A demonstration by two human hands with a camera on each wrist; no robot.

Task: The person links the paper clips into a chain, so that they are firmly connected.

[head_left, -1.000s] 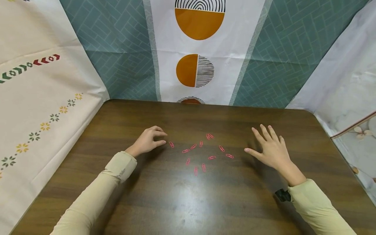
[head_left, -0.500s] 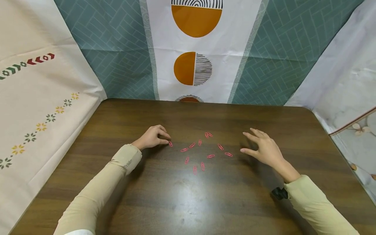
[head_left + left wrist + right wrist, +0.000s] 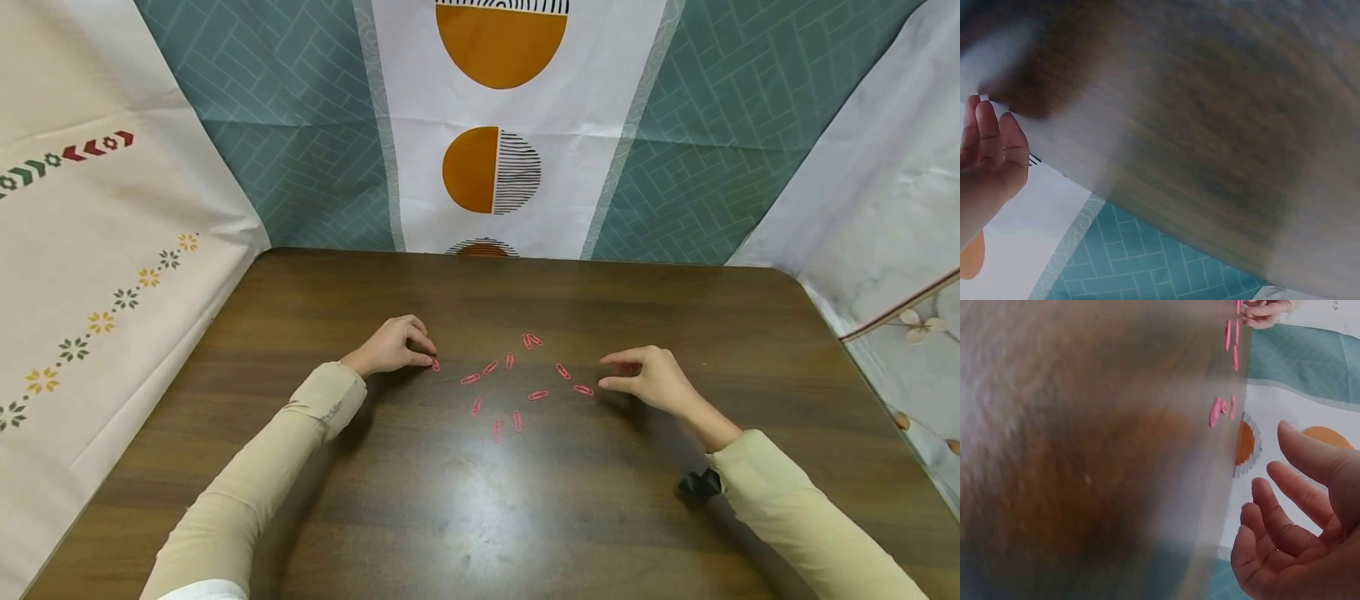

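Pinching a paperclip, long axis apparently forward, the left hand faces an empty, loosely parted right hand.

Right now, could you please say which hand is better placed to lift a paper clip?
Probably the left hand: it appears to touch the leftmost paper clip, while the right hand seems just short of the rightmost clip.

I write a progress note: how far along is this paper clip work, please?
Done: nothing visibly; paper clips lie scattered. In hand: the left grip is at the leftmost clip; pinching is unclear. Remaining: apparently the others; the right grip is empty beside the rightmost clip.
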